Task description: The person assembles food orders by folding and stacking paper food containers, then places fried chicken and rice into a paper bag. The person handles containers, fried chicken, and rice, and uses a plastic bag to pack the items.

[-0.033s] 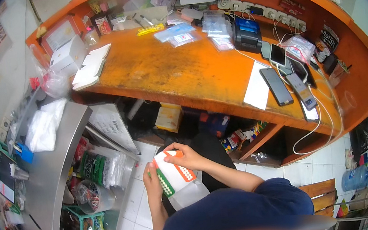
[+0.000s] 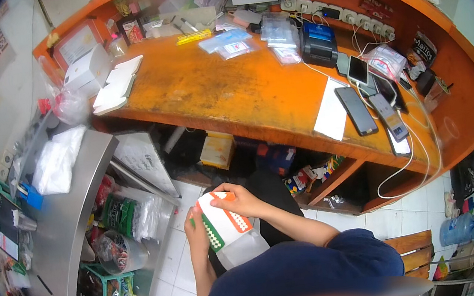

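Note:
I hold a small white packet [image 2: 224, 221] with a green dotted edge and an orange dotted edge in front of my lap. My left hand [image 2: 196, 236] grips its left green side from below. My right hand [image 2: 239, 200] pinches its top orange corner with the fingers curled over it. A plain white piece [image 2: 244, 247] lies just under the packet, against my dark blue shirt. Both hands are below the front edge of the orange wooden counter [image 2: 224, 98].
On the counter lie several phones [image 2: 356, 110] with cables, a white sheet [image 2: 331, 118], a black printer [image 2: 318, 44], clear bags and white boxes [image 2: 86, 69]. A steel table [image 2: 71, 219] stands at my left with a green basket [image 2: 108, 290] beneath. A wooden stool [image 2: 411, 244] is at my right.

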Demonstrator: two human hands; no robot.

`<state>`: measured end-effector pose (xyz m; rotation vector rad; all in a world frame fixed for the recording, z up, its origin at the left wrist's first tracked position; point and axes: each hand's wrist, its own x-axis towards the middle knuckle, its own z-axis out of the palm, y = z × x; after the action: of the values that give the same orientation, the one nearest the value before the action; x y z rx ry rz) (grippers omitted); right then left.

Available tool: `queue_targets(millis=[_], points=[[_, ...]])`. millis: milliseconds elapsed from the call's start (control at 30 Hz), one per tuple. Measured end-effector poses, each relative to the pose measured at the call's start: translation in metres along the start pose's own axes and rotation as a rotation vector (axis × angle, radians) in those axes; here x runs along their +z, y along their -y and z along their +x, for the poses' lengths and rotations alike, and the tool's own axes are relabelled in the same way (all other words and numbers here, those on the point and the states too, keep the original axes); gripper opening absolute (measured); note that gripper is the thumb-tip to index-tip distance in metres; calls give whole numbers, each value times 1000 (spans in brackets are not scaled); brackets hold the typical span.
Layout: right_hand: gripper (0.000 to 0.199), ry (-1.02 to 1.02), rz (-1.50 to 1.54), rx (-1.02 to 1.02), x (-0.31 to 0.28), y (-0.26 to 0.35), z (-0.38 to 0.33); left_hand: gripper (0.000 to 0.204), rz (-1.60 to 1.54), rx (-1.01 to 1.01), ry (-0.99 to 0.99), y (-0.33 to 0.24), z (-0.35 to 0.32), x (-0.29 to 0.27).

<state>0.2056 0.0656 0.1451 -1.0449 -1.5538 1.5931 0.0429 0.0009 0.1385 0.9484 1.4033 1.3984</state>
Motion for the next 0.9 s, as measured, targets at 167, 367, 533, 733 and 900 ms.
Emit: queue_targets(millis=[167,367,533,733,900], points=[[45,38,20,92,-10,-8,7,53,-8,-61,141,20,-7,-10],[63,358,331,200,-38,-10,20,73,10,-283,349,54,-27,-28],[94,576,275,332,-68,-19,41,74,-15,-165,327,60,-31,-25],[72,626,79,582,-56,-10,56,72,-128,-148,324,42,-30,-21],[48,539,-152,7,-38,81,37,74,166,248,309,-16,-20,-40]])
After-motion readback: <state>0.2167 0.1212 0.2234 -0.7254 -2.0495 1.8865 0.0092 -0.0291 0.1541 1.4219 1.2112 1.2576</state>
